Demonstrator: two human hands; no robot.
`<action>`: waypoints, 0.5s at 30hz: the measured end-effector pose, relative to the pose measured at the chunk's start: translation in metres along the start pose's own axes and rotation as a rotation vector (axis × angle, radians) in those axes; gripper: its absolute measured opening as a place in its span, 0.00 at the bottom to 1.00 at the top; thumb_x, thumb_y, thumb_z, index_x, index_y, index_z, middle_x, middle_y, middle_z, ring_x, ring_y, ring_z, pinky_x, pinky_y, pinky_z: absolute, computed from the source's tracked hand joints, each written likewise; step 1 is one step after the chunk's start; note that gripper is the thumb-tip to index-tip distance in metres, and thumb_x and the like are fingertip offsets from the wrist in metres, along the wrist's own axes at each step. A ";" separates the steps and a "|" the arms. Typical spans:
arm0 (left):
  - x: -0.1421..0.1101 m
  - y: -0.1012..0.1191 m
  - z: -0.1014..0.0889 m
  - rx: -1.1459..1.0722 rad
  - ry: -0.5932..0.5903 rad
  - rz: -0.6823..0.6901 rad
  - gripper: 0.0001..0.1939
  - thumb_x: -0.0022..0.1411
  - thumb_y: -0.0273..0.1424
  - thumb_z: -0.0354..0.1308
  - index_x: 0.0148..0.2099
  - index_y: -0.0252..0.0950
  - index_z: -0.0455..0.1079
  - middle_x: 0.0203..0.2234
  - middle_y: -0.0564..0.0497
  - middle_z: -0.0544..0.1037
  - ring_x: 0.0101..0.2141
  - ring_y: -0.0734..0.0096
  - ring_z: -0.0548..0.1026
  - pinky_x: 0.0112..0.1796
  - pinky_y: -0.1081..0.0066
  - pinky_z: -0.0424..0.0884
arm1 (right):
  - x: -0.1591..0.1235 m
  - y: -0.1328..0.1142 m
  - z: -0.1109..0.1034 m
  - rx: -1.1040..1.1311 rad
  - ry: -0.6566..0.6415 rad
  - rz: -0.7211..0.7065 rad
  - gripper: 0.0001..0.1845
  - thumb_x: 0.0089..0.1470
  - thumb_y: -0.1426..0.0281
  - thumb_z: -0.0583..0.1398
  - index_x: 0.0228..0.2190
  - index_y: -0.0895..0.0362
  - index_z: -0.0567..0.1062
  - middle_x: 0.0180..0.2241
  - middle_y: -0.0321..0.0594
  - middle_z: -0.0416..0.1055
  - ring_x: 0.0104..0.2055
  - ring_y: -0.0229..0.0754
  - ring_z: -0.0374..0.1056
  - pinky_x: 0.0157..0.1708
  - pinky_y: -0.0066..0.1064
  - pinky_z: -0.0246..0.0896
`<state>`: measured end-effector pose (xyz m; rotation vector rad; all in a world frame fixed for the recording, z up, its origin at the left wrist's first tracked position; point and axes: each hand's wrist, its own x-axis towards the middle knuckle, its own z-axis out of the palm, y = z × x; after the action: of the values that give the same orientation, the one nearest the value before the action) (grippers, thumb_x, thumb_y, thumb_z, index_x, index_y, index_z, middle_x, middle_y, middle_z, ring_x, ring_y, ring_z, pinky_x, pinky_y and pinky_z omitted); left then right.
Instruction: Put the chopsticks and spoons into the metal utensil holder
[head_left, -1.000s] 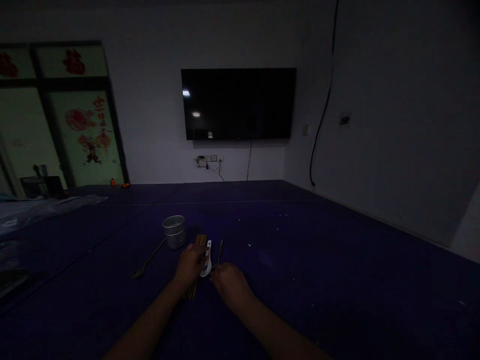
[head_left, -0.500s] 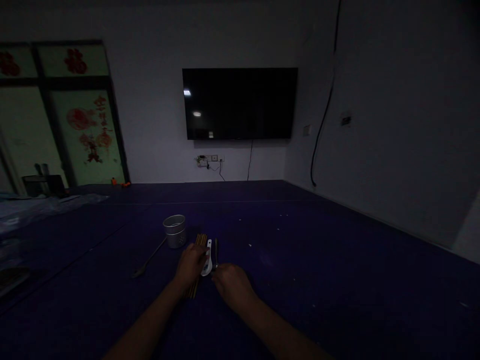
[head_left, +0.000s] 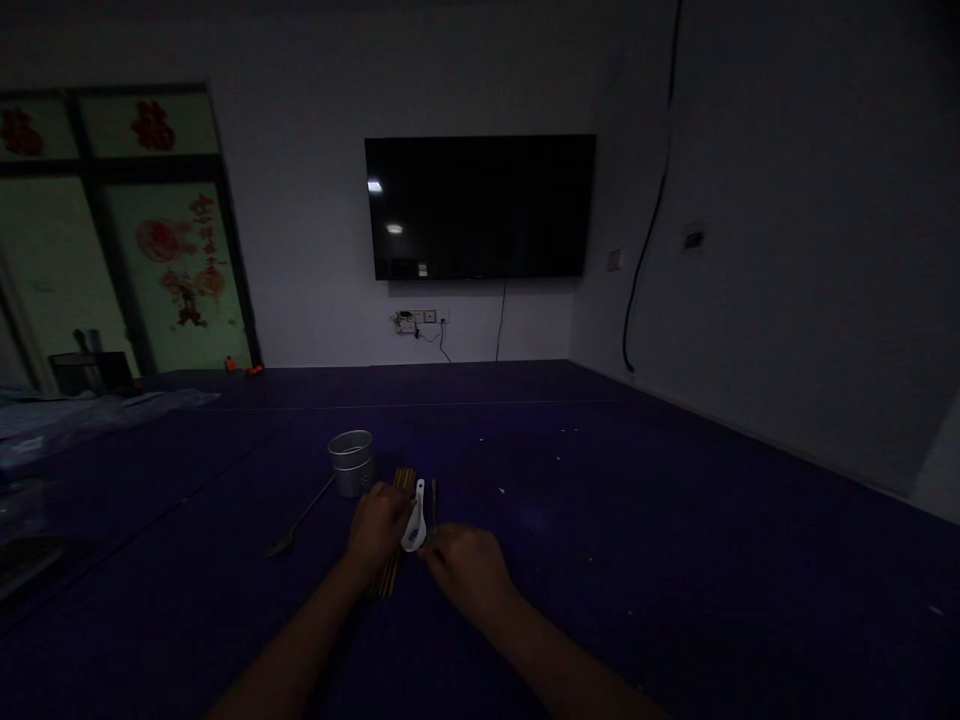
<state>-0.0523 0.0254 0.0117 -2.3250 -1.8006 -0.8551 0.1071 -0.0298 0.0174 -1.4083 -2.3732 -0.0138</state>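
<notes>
My left hand (head_left: 377, 525) lies across a bundle of wooden chopsticks (head_left: 387, 577), its fingers bent together and the tips beside the handle of a white soup spoon (head_left: 417, 520). What those fingers grip is hidden. My right hand (head_left: 466, 565) is closed, with fingertips at the bowl end of the soup spoon. Just right of that spoon a thin metal utensil (head_left: 434, 500) lies lengthwise, its near end running down to my right hand. Whether I pinch it cannot be made out in the dim light.
A silvery metal cup (head_left: 352, 466) stands behind my left hand. Left of it a long-handled spoon (head_left: 300, 525) lies slanted. Small white scraps dot the dark blue tabletop (head_left: 675, 560). Clear plastic (head_left: 112, 415) and a dark box (head_left: 91, 372) are at far left.
My right fingertips have moved slightly left, to the soup spoon's bowl. My left fingertips have drawn back from its handle, so more of the spoon shows.
</notes>
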 end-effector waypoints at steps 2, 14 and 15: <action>0.000 0.000 -0.014 0.131 0.104 -0.166 0.19 0.62 0.39 0.46 0.31 0.36 0.75 0.28 0.46 0.77 0.34 0.66 0.73 0.33 0.72 0.63 | 0.000 0.000 0.000 0.010 0.028 0.010 0.16 0.61 0.65 0.50 0.37 0.56 0.76 0.37 0.41 0.76 0.40 0.40 0.71 0.37 0.26 0.60; -0.005 -0.074 -0.052 0.426 0.028 -0.762 0.21 0.57 0.36 0.48 0.46 0.26 0.69 0.41 0.30 0.73 0.45 0.46 0.70 0.39 0.55 0.65 | -0.005 -0.004 0.003 -0.032 0.160 -0.045 0.18 0.62 0.68 0.48 0.32 0.55 0.76 0.36 0.40 0.76 0.38 0.38 0.70 0.37 0.26 0.59; -0.005 -0.079 -0.049 0.406 -0.006 -0.783 0.21 0.56 0.36 0.48 0.45 0.26 0.70 0.41 0.30 0.73 0.45 0.45 0.70 0.39 0.54 0.65 | -0.005 -0.005 0.003 -0.034 0.166 -0.049 0.18 0.62 0.68 0.48 0.32 0.55 0.76 0.35 0.39 0.75 0.38 0.38 0.70 0.37 0.26 0.59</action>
<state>-0.1435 0.0260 0.0291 -1.3674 -2.6170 -0.4488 0.1044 -0.0357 0.0141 -1.3102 -2.2801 -0.1778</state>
